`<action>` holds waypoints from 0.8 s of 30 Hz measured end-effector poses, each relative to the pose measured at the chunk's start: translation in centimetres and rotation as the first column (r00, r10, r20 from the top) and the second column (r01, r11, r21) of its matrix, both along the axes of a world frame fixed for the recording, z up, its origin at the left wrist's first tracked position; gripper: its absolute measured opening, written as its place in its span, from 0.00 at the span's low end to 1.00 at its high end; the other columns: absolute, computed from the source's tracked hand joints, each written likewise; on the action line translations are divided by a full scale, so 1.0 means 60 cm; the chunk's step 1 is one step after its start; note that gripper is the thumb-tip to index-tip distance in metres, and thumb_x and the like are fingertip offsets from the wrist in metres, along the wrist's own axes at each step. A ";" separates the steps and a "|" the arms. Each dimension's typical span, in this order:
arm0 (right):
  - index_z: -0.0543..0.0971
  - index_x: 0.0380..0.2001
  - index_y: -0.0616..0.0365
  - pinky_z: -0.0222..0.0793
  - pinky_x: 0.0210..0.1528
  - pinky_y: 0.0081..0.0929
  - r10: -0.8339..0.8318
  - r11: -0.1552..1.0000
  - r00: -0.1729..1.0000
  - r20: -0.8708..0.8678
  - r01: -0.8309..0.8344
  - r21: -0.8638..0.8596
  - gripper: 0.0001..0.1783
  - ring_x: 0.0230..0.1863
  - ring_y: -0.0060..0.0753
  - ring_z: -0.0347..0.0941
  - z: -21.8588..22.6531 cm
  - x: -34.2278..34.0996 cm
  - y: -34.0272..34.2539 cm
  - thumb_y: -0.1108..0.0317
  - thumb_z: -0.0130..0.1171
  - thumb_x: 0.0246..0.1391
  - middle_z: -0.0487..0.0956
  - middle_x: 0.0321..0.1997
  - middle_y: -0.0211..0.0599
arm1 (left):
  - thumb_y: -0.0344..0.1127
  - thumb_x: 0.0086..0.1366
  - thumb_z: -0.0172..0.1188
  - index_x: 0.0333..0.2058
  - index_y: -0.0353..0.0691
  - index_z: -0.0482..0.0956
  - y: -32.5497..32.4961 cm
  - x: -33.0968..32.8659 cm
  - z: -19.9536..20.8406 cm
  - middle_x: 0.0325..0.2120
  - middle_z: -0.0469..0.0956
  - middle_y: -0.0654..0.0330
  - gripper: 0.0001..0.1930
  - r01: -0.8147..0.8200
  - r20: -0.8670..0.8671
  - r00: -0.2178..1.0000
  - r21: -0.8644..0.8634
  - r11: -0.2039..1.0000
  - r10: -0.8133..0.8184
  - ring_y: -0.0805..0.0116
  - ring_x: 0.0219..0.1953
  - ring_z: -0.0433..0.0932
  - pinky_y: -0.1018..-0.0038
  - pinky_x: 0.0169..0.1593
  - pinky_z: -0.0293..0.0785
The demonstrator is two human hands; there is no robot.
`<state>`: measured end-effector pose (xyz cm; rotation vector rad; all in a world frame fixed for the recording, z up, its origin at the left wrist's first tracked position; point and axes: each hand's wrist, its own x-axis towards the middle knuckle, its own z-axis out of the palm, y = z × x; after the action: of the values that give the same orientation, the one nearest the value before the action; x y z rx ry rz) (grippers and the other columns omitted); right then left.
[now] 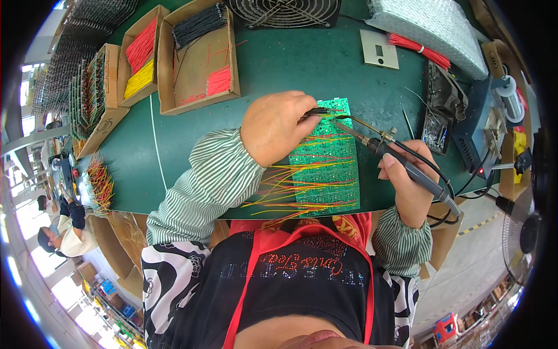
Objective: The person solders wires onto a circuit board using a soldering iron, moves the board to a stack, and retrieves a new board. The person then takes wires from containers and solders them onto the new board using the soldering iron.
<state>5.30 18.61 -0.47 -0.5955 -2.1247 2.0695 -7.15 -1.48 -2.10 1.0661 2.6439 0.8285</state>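
A green circuit board panel (325,157) lies on the bench in front of me, with rows of red and yellow wires standing out over its left edge. My left hand (278,125) is closed on a small bunch of black wires (317,110), whose ends reach over the board's top part. In my right hand (411,174) is a soldering iron (407,166) with a thin solder feed tube (363,123) alongside. Its tip points at the upper part of the board, near the ends of the black wires. Whether the tip touches the board I cannot tell.
Cardboard boxes of cut red, black and yellow wires (197,58) stand at the back left, beside a box of upright boards (93,99). A fan (285,11) is at the far edge. Right are a red wire bundle (419,51), a black tray (437,128) and a blue soldering station (474,139).
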 end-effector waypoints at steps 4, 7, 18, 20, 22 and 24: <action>0.73 0.30 0.66 0.66 0.25 0.14 0.011 1.000 1.000 0.007 -0.011 0.004 0.09 0.21 0.18 0.71 -0.008 -0.004 0.000 0.75 0.60 0.44 0.75 0.22 0.33 | 0.36 0.54 0.57 0.28 0.34 0.76 0.001 -0.001 0.002 0.23 0.74 0.54 0.10 0.000 0.012 1.000 -0.026 1.000 0.000 0.55 0.26 0.74 0.66 0.29 0.69; 0.74 0.30 0.65 0.66 0.25 0.14 0.025 0.999 1.000 0.014 -0.026 0.023 0.09 0.22 0.18 0.71 -0.010 -0.004 0.002 0.75 0.60 0.43 0.75 0.22 0.33 | 0.36 0.54 0.57 0.28 0.34 0.76 0.000 -0.001 0.002 0.24 0.74 0.54 0.10 0.001 0.023 1.000 -0.016 1.000 0.000 0.56 0.26 0.74 0.66 0.29 0.69; 0.73 0.30 0.67 0.66 0.25 0.14 -0.018 0.999 1.000 -0.019 0.019 0.040 0.09 0.22 0.19 0.71 0.010 0.001 0.008 0.77 0.60 0.42 0.75 0.22 0.34 | 0.36 0.54 0.57 0.28 0.33 0.76 -0.002 -0.003 0.001 0.24 0.74 0.54 0.10 0.012 0.038 0.999 0.002 1.000 -0.012 0.56 0.26 0.74 0.67 0.29 0.69; 0.73 0.30 0.68 0.66 0.25 0.14 -0.016 0.999 0.999 -0.028 0.017 0.040 0.09 0.22 0.19 0.71 0.010 0.004 0.009 0.77 0.59 0.43 0.75 0.22 0.35 | 0.36 0.54 0.57 0.28 0.34 0.76 -0.002 -0.002 0.002 0.24 0.74 0.54 0.10 0.010 0.033 0.999 -0.005 1.000 -0.010 0.56 0.26 0.74 0.67 0.30 0.69; 0.73 0.30 0.68 0.66 0.25 0.14 -0.014 0.999 0.999 -0.030 0.016 0.048 0.09 0.22 0.18 0.71 0.011 0.006 0.011 0.77 0.59 0.43 0.75 0.22 0.35 | 0.36 0.54 0.57 0.28 0.34 0.76 -0.003 -0.002 0.004 0.24 0.74 0.54 0.10 0.009 0.028 1.000 -0.013 1.000 -0.008 0.56 0.26 0.74 0.67 0.30 0.69; 0.73 0.30 0.67 0.66 0.25 0.13 -0.014 0.999 0.999 -0.031 0.016 0.051 0.09 0.22 0.18 0.71 0.008 0.010 0.014 0.77 0.59 0.44 0.75 0.22 0.35 | 0.36 0.55 0.57 0.29 0.35 0.76 -0.007 -0.004 0.008 0.25 0.75 0.54 0.09 0.021 0.034 0.999 0.019 1.000 -0.021 0.56 0.27 0.75 0.68 0.31 0.70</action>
<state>5.87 19.48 -0.01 -0.5680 -2.1422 1.9971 -7.41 -1.90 -1.64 1.0725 2.5974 0.8608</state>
